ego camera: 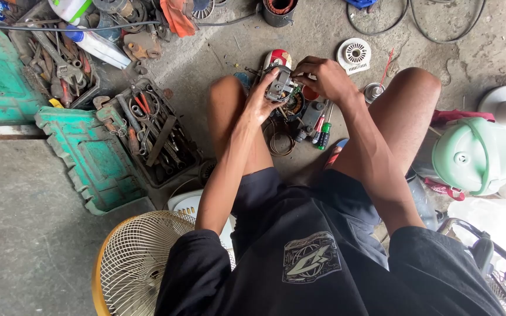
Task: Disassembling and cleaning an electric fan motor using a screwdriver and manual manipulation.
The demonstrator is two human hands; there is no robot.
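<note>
Between the person's bare knees, above the rough, cracked concrete floor (42, 234), both hands meet on a small electric motor (279, 86), a blocky grey metal piece with a dark core. The left hand (260, 102) cups it from below and behind, fingers wrapped closed around its body. The right hand (323, 76) comes over from the other side, its fingertips pinched shut on the motor's top edge. Just under the hands lie screwdrivers (322, 130) with red and green plastic handles, a coil of copper-coloured wire (279, 140) and a round white vented cap (354, 54). To the left stands an open green plastic toolbox (89, 164), ribbed along its edge, its tray full of greasy steel wrenches and pliers. A cream wire fan guard (142, 257) with an orange rim sits near the left elbow, and a pale green domed fan housing (475, 155) rests by the right knee.
</note>
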